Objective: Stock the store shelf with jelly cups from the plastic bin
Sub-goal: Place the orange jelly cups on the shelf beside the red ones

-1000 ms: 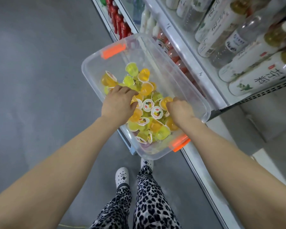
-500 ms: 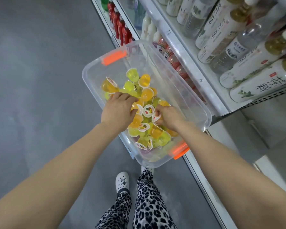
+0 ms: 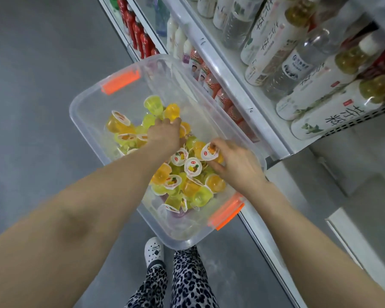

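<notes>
Grey floor [image 3: 42, 107], plastic bin [image 3: 85, 101], fingertips of left hand [image 3: 165, 135] buried among jelly cups [image 3: 192, 166]

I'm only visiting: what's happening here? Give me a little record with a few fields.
place: store aisle, beside a shelf of bottles
container: clear plastic bin with orange latches
contents: yellow and orange jelly cups, loosely piled
right hand: pinches one orange jelly cup
left hand: reaches into the pile's far side; grip hidden
</notes>
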Demonstrator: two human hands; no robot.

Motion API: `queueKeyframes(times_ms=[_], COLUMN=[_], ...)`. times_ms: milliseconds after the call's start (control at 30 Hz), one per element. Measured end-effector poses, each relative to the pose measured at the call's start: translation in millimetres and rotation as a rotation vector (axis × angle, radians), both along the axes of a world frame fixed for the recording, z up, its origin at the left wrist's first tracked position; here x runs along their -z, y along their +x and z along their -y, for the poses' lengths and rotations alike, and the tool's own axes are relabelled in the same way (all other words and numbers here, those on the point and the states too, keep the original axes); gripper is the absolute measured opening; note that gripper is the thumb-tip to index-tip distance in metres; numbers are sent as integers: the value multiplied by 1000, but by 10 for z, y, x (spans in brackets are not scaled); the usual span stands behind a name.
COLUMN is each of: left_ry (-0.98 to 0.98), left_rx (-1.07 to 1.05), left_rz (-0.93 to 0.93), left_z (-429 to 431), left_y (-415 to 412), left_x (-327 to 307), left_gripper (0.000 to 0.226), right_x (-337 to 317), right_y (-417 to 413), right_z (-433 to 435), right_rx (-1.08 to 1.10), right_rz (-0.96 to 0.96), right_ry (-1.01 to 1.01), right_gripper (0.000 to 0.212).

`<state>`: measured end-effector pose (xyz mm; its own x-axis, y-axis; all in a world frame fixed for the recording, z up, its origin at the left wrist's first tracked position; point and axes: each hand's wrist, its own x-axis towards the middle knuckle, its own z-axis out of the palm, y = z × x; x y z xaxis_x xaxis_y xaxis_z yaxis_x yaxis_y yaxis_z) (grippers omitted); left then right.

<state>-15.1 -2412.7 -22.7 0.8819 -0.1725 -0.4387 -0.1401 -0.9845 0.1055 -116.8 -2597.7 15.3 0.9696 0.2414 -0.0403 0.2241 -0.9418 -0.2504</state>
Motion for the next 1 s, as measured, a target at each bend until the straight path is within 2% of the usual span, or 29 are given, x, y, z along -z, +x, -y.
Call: queueKeyframes(times_ms=[167,400,467,600,800,1000], left_ry=[5,-469,-602,-723,-867,-969], left_rx=[-29,-253,-272,-201,-50,180], left_rz=[70,52,79,84,142,112], left_z=[-36,-199,-254,-335,-238,254], left_y=[35,-241,-417,-759,-1210,-1664], left_x=[202,-252,-384,-663,-1169,-1688], left_gripper=[53,50,57,78,63,51], right_x=[36,-77,-168,-438,-955,-1465], right_y=[30,-19,-93,-391,-1033,-1864], right_z=[26,-6,-23,-19,125,495], right_rx=[34,114,179,297,436,583], right_rz=[55,42,32,101,247,411], right_ry=[62,145,209,303,343,309], right_gripper=[31,33,34,31,30,31])
